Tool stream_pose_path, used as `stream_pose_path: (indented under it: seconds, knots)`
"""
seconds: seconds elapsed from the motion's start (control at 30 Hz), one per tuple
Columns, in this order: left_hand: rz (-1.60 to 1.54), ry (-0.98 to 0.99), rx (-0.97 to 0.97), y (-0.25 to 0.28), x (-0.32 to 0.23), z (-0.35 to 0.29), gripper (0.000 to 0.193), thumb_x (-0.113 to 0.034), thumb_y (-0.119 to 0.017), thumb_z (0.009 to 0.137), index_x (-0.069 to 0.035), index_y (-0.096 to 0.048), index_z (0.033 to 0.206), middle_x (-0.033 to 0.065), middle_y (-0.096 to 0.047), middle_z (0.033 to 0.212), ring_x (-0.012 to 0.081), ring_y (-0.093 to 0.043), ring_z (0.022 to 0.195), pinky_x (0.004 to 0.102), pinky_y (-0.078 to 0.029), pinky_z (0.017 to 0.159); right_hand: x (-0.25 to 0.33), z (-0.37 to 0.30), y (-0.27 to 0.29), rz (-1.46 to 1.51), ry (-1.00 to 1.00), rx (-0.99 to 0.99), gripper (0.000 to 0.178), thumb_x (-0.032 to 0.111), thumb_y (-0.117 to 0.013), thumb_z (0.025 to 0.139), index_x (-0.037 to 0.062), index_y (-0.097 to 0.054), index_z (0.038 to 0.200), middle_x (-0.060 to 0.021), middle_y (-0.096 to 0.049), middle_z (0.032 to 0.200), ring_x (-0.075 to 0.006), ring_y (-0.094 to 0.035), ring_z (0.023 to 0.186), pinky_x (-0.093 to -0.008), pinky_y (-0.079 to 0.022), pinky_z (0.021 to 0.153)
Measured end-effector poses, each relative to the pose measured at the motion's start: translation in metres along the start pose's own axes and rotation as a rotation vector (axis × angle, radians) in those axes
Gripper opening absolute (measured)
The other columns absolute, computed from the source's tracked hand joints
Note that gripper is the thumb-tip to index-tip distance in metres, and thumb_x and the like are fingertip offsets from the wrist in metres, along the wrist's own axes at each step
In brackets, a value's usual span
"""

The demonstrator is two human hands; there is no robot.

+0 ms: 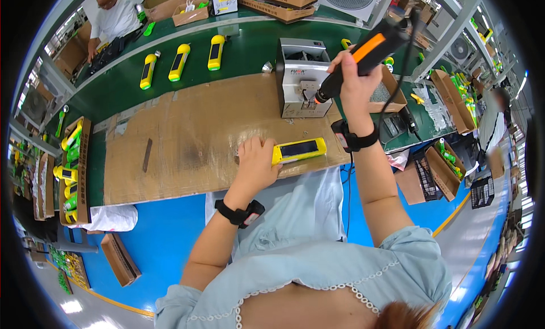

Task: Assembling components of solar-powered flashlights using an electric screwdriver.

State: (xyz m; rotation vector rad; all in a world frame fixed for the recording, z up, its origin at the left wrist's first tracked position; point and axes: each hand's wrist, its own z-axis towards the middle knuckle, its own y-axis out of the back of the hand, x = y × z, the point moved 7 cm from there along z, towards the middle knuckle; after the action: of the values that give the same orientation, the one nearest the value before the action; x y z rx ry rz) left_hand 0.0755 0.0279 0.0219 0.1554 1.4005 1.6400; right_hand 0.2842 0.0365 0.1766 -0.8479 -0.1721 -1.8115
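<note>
My left hand (256,160) is closed on the left end of a yellow flashlight-like device (301,150) with a dark panel on its upper face. The device lies on a cardboard sheet (198,136). My right hand (359,82) grips a black electric screwdriver (369,55) with an orange stripe, raised and tilted, its cable trailing upward. The screwdriver's tip points down and left at the front of a grey screw feeder (304,105). From this angle I cannot tell whether tip and feeder touch.
Three yellow lamps, one of them a yellow lamp (179,62), lie along the green bench (122,99). A carton (83,170) of yellow and green parts stands at left. Behind the right forearm is a box of screws (385,90). Across the bench sits another person (116,17).
</note>
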Motion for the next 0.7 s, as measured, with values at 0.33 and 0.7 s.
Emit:
stream_pose_path:
  seconds: [0.33, 0.7]
  knots:
    - [-0.022, -0.007, 0.034, -0.003, 0.002, -0.005, 0.052, -0.013, -0.073, 0.066, -0.006, -0.051, 0.112, 0.0148, -0.047, 0.103, 0.034, -0.044, 0.101, 0.0437, -0.03, 0.089, -0.049, 0.007, 0.001, -0.199, -0.095, -0.019, 0.033, 0.01, -0.075, 0.075, -0.0001, -0.053, 0.097, 0.0, -0.058, 0.083, -0.0057, -0.054, 0.071, -0.0211, -0.045, 0.062]
    - [0.013, 0.006, 0.066, -0.006, 0.006, -0.004, 0.06, -0.008, -0.073, 0.062, -0.006, -0.045, 0.116, 0.0157, -0.048, 0.107, 0.0356, -0.045, 0.105, 0.0429, -0.032, 0.09, -0.014, -0.046, -0.034, 0.123, -0.242, 0.228, 0.024, 0.02, -0.058, 0.088, 0.0007, -0.048, 0.097, -0.0106, -0.057, 0.069, -0.0195, -0.058, 0.056, -0.0304, -0.049, 0.053]
